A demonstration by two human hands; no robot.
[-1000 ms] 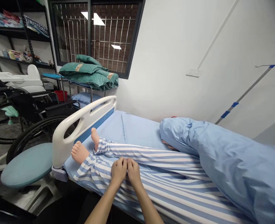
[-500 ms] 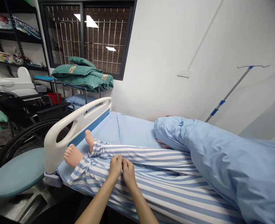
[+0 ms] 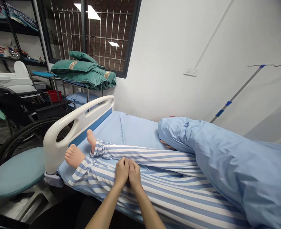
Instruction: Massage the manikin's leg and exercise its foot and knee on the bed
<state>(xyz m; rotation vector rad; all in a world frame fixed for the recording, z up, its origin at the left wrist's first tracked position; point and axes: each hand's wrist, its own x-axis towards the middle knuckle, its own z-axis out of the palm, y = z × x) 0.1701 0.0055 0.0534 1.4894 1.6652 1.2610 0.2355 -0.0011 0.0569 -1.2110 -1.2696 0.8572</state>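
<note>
My left hand [image 3: 122,170] and my right hand [image 3: 134,171] are side by side above the near leg of striped trousers [image 3: 164,190]. Both are closed with knuckles upward and inner edges touching; anything inside the curled fingers is hidden. The blue-and-white trousers are on a figure lying on the bed, its bare feet [image 3: 75,156] pointing toward the footboard [image 3: 59,130]. A light blue quilt [image 3: 226,159] is folded back over the upper body, and some fingers [image 3: 167,144] show beneath its edge.
Left of the bed are a round blue-green stool [image 3: 16,171] and a wheelchair [image 3: 30,127]. Green folded bedding [image 3: 83,71] lies on a stand below the barred window [image 3: 102,35]. An IV pole [image 3: 236,93] leans into view at the right, beside the wall.
My hands have drawn together and appear slightly farther right; the small gap between them has closed. The view has tilted down a little. Bed, trousers and quilt look unchanged.
</note>
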